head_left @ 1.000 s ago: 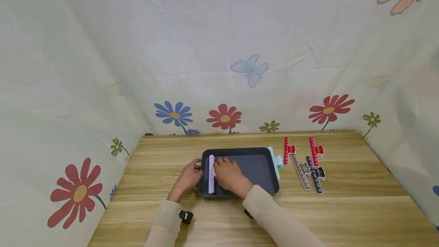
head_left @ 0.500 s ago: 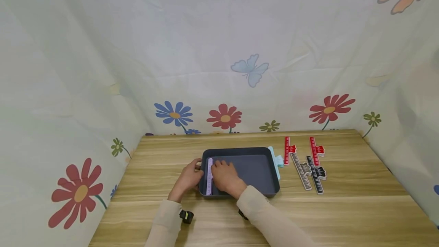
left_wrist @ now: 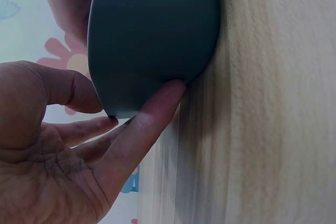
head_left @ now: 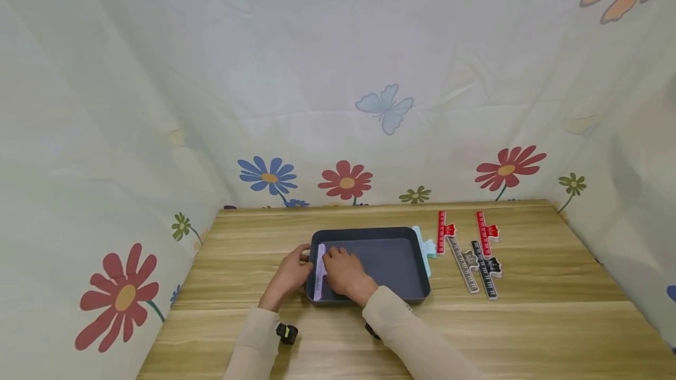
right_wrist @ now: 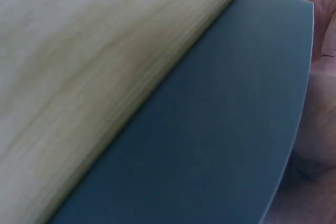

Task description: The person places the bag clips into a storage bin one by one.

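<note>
A dark rectangular tray [head_left: 391,263] stands on the table. At its left end, inside, a long purple clip [head_left: 319,277] lies along the left wall, its top leaning slightly right. My right hand [head_left: 345,272] grips the clip's right side, and its fingers cover the clip's handle. With thumb and fingertips, my left hand [head_left: 290,274] holds the tray's left end from outside. The left wrist view has the left hand [left_wrist: 68,145] touching the rim and outer wall of the tray [left_wrist: 152,35]. In the right wrist view, the tray wall [right_wrist: 210,114] hides most of the right hand [right_wrist: 317,124].
A light blue clip [head_left: 425,249] is at the tray's right edge. Right of it on the wooden table [head_left: 549,333] lie two red clips [head_left: 441,233] [head_left: 483,234], a grey clip [head_left: 465,265] and a black clip [head_left: 486,271]. Flowered cloth [head_left: 296,133] hangs behind and at the sides.
My right hand and the purple clip have moved left, to beside the tray's left wall, and the clip now leans a little. My left hand and the tray have stayed in place.
</note>
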